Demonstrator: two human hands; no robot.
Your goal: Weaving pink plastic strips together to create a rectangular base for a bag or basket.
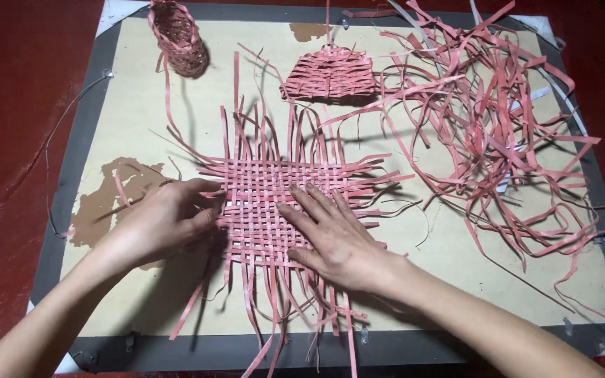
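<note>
Both hands rest on a flat woven mat [274, 203] of pink strips lying mid-board. Left hand [166, 220] curls its fingers over the mat's left edge, pinching the strip ends there; right hand [334, 234] lies released, palm down, fingers spread flat on the weave. Beneath is a pale board [414, 280] with a grey frame. Far left stands a small woven basket [178, 38]; far centre lies a half-woven piece [330, 73]. Loose strips [505, 133] pile up on the right.
</note>
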